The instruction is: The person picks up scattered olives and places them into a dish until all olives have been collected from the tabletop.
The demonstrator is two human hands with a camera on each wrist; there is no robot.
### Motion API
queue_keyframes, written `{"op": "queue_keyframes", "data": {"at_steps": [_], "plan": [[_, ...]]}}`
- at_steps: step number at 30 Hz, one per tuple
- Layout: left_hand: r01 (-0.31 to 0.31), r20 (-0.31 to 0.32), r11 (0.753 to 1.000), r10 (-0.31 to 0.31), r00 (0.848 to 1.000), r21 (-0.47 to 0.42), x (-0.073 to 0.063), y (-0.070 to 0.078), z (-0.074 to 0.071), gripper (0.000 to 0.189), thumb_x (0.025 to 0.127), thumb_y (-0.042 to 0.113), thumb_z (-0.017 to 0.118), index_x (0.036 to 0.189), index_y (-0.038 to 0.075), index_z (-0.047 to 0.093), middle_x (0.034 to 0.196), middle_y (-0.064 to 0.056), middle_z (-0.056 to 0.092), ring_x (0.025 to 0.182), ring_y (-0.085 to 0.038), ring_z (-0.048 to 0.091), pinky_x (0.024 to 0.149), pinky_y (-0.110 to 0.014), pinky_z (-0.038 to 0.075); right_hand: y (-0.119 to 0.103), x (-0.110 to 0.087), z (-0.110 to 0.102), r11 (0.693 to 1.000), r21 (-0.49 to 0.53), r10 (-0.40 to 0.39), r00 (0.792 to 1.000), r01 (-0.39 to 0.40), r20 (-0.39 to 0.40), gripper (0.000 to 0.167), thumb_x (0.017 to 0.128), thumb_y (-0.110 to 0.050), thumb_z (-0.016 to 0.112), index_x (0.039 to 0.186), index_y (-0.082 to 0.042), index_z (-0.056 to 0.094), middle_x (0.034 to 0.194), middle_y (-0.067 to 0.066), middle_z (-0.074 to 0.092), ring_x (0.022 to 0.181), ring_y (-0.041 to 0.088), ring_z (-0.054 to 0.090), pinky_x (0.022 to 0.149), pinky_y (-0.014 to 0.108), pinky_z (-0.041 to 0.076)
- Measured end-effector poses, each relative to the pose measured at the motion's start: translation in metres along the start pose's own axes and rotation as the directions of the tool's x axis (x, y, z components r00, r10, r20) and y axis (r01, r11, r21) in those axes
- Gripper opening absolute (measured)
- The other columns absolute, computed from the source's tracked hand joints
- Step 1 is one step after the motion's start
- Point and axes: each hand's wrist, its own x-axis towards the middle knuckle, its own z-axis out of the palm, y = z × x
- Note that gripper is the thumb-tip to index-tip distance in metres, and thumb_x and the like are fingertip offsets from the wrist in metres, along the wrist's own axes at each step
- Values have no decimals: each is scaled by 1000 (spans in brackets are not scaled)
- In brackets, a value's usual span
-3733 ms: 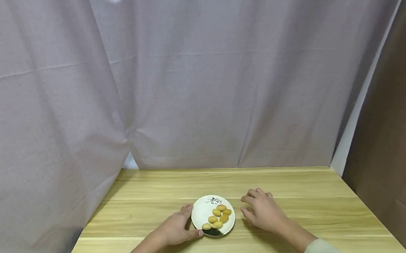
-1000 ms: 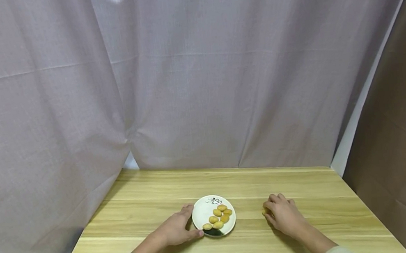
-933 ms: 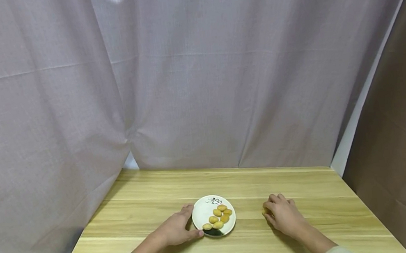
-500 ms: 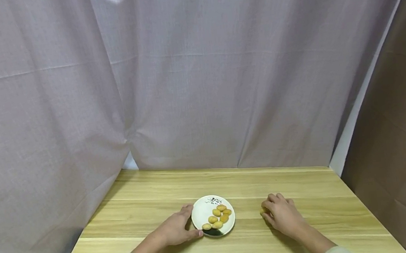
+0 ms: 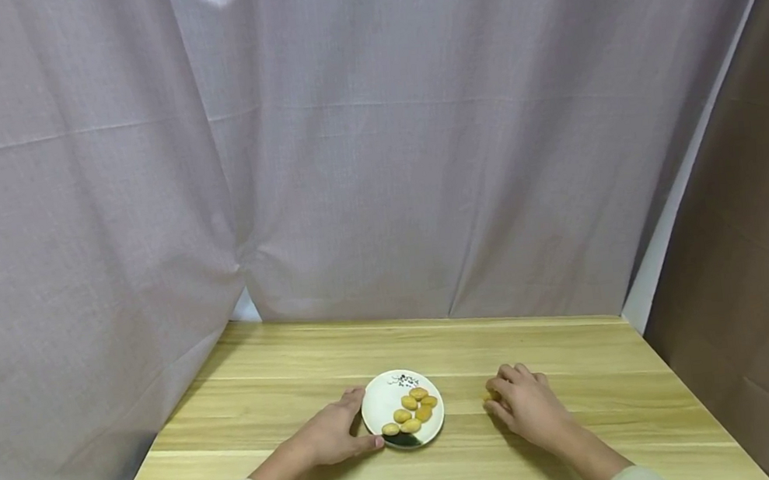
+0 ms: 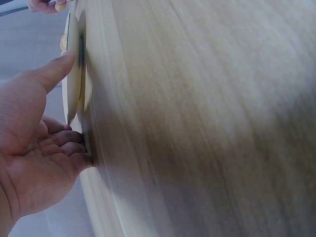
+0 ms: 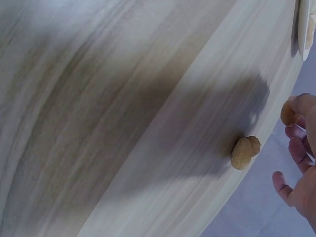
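A small white plate [image 5: 379,405] with a dark green patch and a floral print sits on the table, bearing several small yellow oval pieces [image 5: 411,426] whose exact kind I cannot tell. My left hand [image 5: 334,433] holds the plate's left rim between thumb and fingers. To the right of the plate, my right hand [image 5: 529,406] pinches one yellow oval piece [image 7: 288,113] between thumb and forefinger, its other fingers loosely bent. In the right wrist view this piece is off the table. Two more brownish-yellow pieces [image 7: 241,154] lie together on the table near that hand, hidden in the head view.
The wooden table [image 5: 298,358] carries the plate and pieces. A grey-mauve curtain [image 5: 375,155] hangs behind it and along the left. A brown panel [image 5: 754,271] stands at the right.
Earlier my right hand went from beside the plate rightward and took hold of a yellow piece. Over the last half second it has moved slightly left with it. The left hand stays put.
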Motion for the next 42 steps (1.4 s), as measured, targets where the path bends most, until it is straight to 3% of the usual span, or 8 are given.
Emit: {"op": "queue_keyframes", "data": {"at_steps": [21,42], "plan": [[4,-3,1000,-4,1000,13,0,0,1,111,96,55,83,170,-7,30,178,-28,34,166,-46,34,137,-63,31,-25,13,6,999,-8,-34,999,34,9,28,94,-34,90,109,-12,81,103,-1,71,93,17,60,85,56,63],[0,3,1000,0,1000,11,-2,2,-2,110,96,54,83,170,-8,30,177,-29,34,166,-47,34,137,-63,31,-42,25,8,996,10,-83,996,84,-34,22,97,-30,87,110,-14,81,105,-3,71,96,17,60,81,48,59]]}}
